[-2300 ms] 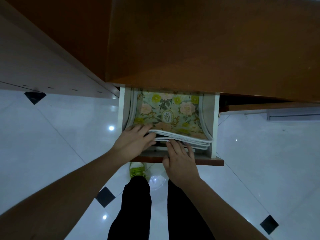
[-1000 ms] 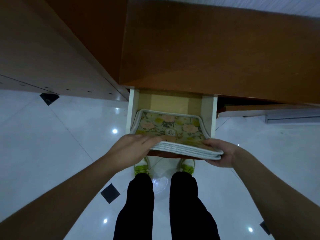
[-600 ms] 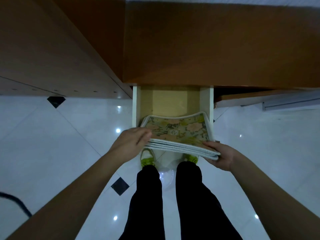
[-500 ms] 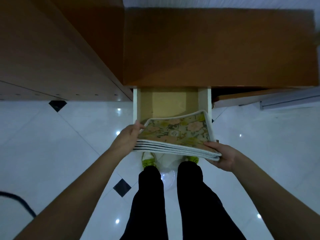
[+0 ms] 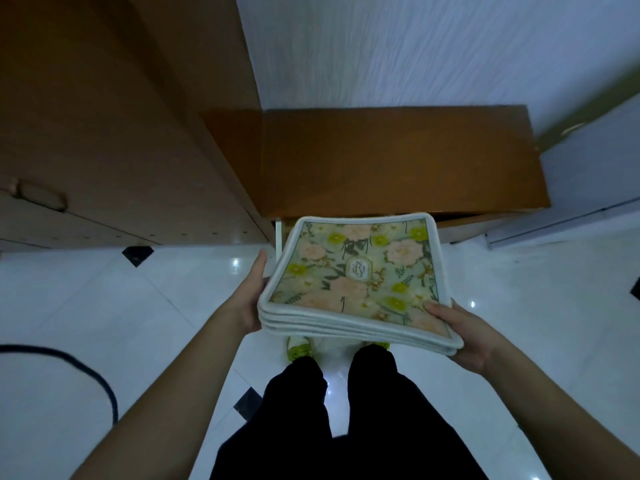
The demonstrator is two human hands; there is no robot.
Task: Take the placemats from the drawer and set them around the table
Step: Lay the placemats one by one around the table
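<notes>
Head view shows both hands, left hand (image 5: 250,299) and right hand (image 5: 462,332), gripping opposite edges of the floral placemats (image 5: 356,282) stack above the drawer (image 5: 278,233); soft, light, floppy, best supported underneath.

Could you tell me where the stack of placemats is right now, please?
In the head view, the placemats are centre frame, held between the left hand and right hand, above the shoes and in front of the low wooden cabinet.

Placemats (image 5: 356,278) hide nearly all of the drawer (image 5: 278,237).
</notes>
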